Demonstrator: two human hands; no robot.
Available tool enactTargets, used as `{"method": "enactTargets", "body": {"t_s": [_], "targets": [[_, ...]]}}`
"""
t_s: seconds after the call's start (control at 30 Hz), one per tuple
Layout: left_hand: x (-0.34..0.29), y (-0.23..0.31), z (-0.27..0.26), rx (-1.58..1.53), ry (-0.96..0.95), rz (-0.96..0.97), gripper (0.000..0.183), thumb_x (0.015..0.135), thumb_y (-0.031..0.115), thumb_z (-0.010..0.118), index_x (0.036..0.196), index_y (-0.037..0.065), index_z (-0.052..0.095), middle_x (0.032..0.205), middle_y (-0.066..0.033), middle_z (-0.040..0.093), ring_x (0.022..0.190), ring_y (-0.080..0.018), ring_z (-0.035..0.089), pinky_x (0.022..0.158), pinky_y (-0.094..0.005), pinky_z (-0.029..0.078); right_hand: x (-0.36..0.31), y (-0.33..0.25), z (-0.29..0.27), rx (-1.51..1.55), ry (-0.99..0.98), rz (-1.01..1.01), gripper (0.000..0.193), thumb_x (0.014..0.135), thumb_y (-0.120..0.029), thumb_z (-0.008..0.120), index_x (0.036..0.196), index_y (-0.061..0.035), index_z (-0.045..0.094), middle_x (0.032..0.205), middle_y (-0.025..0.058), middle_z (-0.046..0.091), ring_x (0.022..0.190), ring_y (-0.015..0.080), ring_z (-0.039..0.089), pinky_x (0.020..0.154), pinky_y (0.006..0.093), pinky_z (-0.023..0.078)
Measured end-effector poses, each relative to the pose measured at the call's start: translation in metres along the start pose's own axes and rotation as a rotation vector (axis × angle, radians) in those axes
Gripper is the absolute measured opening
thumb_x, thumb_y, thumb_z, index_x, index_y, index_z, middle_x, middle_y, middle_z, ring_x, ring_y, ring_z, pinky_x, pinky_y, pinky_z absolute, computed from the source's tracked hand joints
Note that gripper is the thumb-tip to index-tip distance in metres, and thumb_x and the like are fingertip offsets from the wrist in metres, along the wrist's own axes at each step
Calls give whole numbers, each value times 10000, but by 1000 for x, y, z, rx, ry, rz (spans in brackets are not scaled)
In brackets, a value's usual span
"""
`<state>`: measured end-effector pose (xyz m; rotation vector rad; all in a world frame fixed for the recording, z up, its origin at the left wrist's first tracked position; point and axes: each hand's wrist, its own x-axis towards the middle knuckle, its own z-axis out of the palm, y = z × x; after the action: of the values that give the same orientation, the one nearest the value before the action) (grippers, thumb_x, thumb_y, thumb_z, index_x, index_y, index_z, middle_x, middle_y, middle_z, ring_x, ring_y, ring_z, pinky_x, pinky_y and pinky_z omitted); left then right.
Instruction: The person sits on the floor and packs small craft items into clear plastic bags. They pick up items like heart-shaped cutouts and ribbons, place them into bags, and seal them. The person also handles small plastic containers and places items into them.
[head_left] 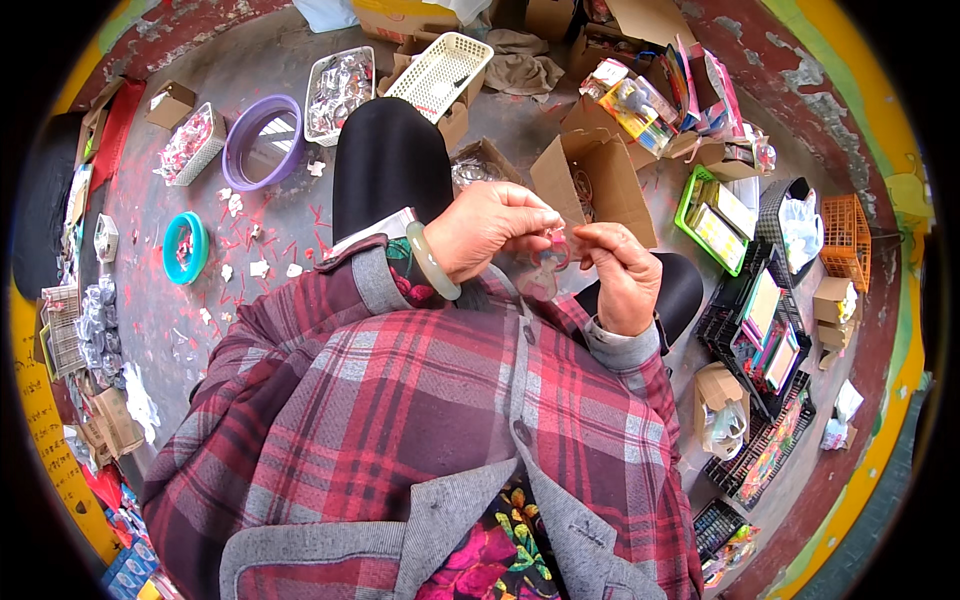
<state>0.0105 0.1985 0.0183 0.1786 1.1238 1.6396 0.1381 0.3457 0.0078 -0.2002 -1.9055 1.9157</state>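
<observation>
In front of my chest, both hands come close together over a small pink and see-through plastic piece [545, 268]. My left hand [485, 228], with a pale bangle at its wrist, is closed in a pinch at the piece's upper end. Just right of it, my right hand [622, 278] has thumb and forefinger pressed together near the piece's edge; what lies between those fingertips is too small to make out. The piece hangs below the left fingertips, and its exact kind cannot be told.
An open cardboard box [600, 185] stands just beyond my hands. Farther left are a purple basin [232, 150], a teal bowl [203, 250] and a white basket [212, 165] of small pieces. Red and white scraps litter the floor. Black crates [715, 325] line the right.
</observation>
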Motion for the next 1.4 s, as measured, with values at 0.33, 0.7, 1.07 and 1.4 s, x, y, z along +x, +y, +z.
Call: {"method": "enactTargets", "body": {"t_s": [0.33,0.7,1.07,1.4], "targets": [[-6,5,9,244,55,224,184,858,146,586,946,-8,636,849,-51,642,718,-79,597,635,-191,479,10,-4,5,275,49,286,311,829,-58,597,1117,24,516,1013,66,569,922,117,531,793,220,416],[-5,-5,13,245,-5,273,151,867,105,561,912,-17,639,856,-47,619,745,-82,583,661,-198,471,7,-3,15,237,73,237,89,807,-13,613,878,40,607,820,72,618,742,123,585,673,233,462],[-3,-2,7,285,-37,260,180,876,121,551,926,-32,630,832,-69,644,720,-84,608,638,-178,484,4,-5,8,172,95,155,47,793,-7,625,805,36,640,771,69,616,709,112,565,656,216,438],[-9,6,10,237,-8,172,223,872,185,564,921,-22,632,820,-69,642,676,-82,608,574,-187,504,3,-9,7,182,123,109,62,784,-30,650,770,27,629,733,29,594,669,82,518,605,200,394]]}}
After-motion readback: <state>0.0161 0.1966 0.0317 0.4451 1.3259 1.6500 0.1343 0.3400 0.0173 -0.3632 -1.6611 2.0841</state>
